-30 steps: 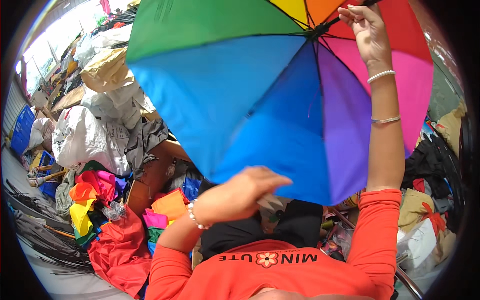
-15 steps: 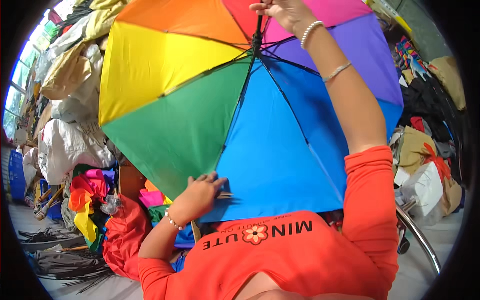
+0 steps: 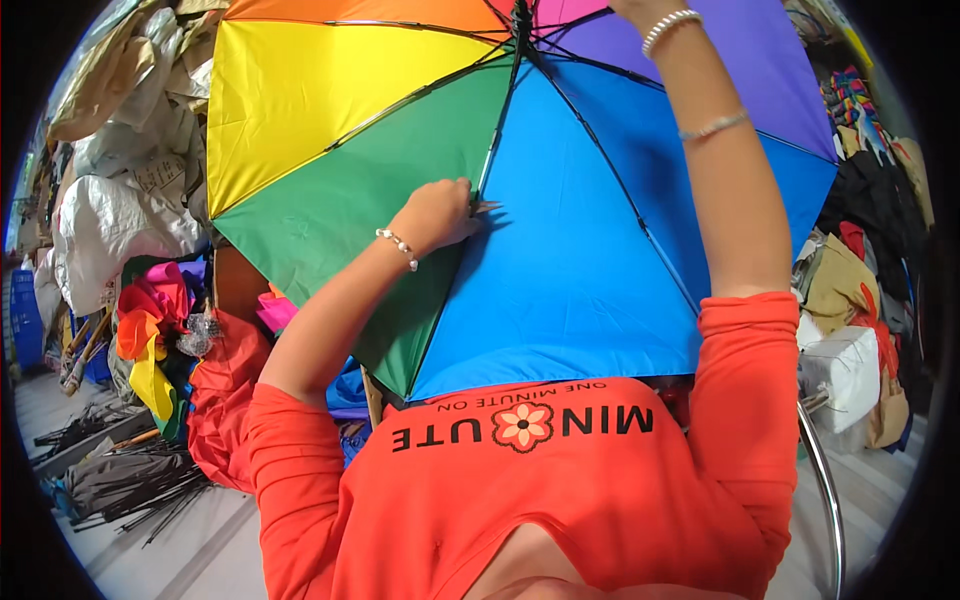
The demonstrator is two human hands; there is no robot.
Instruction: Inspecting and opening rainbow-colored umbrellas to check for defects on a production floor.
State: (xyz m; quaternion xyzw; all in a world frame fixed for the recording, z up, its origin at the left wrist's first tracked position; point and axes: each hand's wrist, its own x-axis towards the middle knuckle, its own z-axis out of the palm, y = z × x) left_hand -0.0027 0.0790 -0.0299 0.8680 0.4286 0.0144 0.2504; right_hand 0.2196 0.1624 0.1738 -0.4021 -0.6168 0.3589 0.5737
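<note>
An opened umbrella (image 3: 585, 290) with rainbow-coloured panels spreads in front of me, its inside with the ribs facing me. Its black shaft and hub (image 3: 521, 30) are at the top edge. My left hand (image 3: 440, 215) is closed at a rib (image 3: 490, 160) between the green and blue panels. From its fingers sticks a small pointed metal tool (image 3: 487, 207), perhaps snips; the rest of it is hidden in the hand. Beyond the top edge, the fingers of my right hand (image 3: 640, 8) are cut off, so its grip does not show. That arm crosses the blue and purple panels.
On the left lie bright fabric pieces (image 3: 155, 315), a red cloth bundle (image 3: 232, 410) and dark thin rods (image 3: 165, 495). White and brown bags (image 3: 110, 235) are piled behind them. At right are a curved metal tube (image 3: 825, 500), a whitish plastic bag (image 3: 845, 375) and dark cloth (image 3: 870, 200).
My left hand has moved up from the canopy's lower edge to partway along the rib. The umbrella has shifted upward in view, and my right hand has risen mostly out of the picture.
</note>
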